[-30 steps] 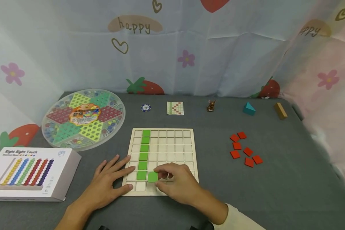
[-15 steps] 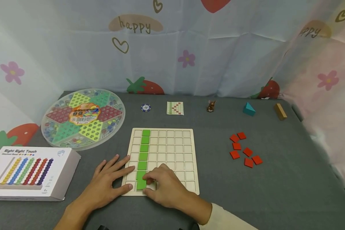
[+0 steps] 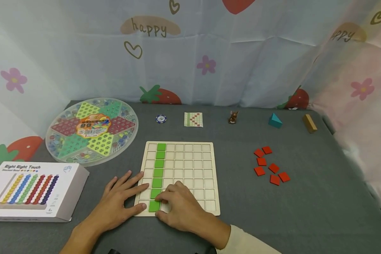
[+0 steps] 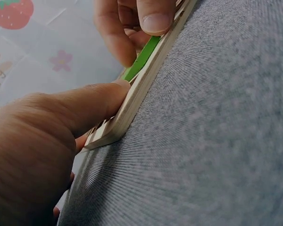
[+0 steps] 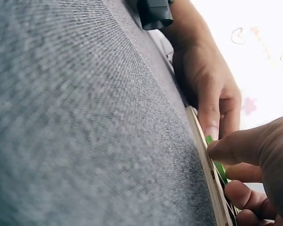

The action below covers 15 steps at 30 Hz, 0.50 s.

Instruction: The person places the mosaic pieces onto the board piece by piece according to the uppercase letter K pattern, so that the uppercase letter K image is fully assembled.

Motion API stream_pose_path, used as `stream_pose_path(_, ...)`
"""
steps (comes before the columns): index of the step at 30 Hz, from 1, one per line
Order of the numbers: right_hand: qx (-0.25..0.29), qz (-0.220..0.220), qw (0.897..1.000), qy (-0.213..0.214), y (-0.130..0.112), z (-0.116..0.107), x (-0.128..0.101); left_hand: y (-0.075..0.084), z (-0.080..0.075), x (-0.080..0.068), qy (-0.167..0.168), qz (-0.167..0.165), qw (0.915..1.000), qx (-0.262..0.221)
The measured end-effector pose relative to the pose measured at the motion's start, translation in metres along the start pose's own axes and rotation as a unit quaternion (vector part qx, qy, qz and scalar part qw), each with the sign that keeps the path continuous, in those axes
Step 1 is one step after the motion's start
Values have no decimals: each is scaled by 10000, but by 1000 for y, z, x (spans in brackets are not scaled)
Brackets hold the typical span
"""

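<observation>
A wooden grid board lies on the grey cloth with a column of green tiles filling its second column. My right hand is at the board's near left corner, its fingers curled on the lowest green tile. Its thumb sits at the board's front edge. The left wrist view shows this tile slightly tilted under the right hand's fingers. My left hand lies flat with straight fingers on the board's left edge.
Several loose red tiles lie right of the board. A round checkers case and a white box are on the left. At the back are a poker chip, a pattern card, a brown figurine, a teal wedge and a wooden block.
My right hand carried a green tile left and toward me, from the third column into the bottom cell of the second column. The left hand stayed put.
</observation>
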State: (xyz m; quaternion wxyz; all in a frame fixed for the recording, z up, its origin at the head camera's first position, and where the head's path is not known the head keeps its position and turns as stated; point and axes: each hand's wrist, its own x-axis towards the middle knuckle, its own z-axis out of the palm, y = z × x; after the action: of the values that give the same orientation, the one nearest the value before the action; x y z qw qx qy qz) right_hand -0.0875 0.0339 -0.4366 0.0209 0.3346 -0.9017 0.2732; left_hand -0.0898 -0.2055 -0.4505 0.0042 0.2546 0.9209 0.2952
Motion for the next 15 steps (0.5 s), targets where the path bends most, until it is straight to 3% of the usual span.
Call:
stream_pose_path(9,235,-2,9997,73,1,0,1,-1,-1,1,11,-20,10000,23)
stream_pose_path(15,864,63,9957,331,4,-17,0,-1,0,2,-10,-63,10000,49)
